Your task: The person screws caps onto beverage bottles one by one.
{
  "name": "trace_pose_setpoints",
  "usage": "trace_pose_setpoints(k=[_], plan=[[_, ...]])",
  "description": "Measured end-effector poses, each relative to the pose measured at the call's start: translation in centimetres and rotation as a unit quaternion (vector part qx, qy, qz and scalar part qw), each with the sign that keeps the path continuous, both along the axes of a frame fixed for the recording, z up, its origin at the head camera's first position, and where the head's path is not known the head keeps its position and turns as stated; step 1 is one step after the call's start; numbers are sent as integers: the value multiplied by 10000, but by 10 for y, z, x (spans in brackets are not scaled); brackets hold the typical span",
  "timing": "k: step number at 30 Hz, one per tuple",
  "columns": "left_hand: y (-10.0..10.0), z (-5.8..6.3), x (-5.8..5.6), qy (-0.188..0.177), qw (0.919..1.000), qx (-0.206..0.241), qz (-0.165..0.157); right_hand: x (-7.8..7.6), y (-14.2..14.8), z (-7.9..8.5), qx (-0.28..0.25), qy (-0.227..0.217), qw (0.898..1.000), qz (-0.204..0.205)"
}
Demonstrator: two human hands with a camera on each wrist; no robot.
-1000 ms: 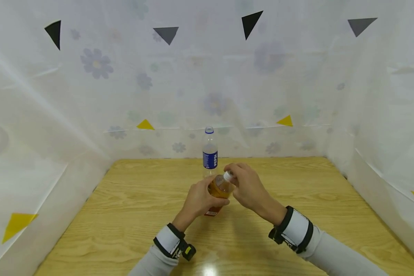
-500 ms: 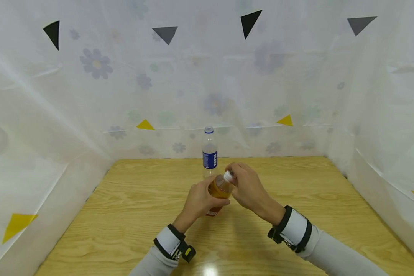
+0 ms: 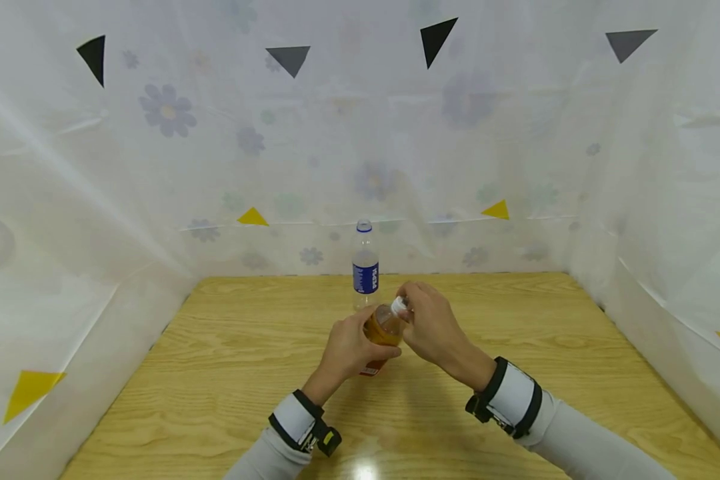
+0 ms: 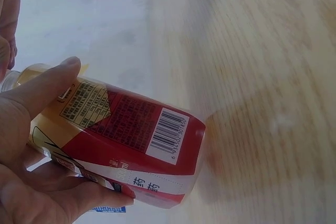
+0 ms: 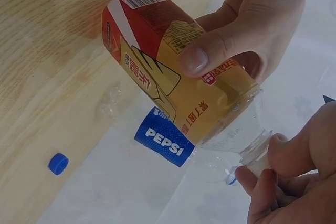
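My left hand [image 3: 347, 350] grips a drink bottle [image 4: 147, 129] round its body, thumb on one side and fingers on the other. The bottle has a red and yellow label and amber liquid inside, and it leans with its neck to the right. On its neck is a white cap [image 3: 399, 305], which my right hand [image 3: 435, 327] pinches between thumb and fingers. Right behind stands a clear Pepsi bottle [image 3: 365, 279] with a blue label, upright, its neck uncapped; the held bottle and left hand hide its base.
A loose blue cap [image 5: 58, 164] lies on the wooden table [image 3: 216, 373], seen only in the right wrist view. White flowered sheeting [image 3: 312, 153] closes off the back and both sides of the table.
The right hand's fingers have shifted slightly on the white cap. The left hand and the bottle stay almost where they were, and the Pepsi bottle has not moved.
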State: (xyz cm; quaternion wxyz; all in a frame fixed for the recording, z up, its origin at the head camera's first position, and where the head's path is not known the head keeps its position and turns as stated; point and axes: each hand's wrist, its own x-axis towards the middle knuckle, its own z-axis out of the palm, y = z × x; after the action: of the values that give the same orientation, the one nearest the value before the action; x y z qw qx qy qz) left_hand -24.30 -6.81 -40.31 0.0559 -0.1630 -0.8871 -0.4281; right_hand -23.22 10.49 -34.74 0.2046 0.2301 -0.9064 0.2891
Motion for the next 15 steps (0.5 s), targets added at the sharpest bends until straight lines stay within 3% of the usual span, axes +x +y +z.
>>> trace_pose_setpoints(k=[15], plan=[[-1, -4, 0, 172, 9998, 13, 34, -4, -1, -2, 45, 321, 9994, 69]])
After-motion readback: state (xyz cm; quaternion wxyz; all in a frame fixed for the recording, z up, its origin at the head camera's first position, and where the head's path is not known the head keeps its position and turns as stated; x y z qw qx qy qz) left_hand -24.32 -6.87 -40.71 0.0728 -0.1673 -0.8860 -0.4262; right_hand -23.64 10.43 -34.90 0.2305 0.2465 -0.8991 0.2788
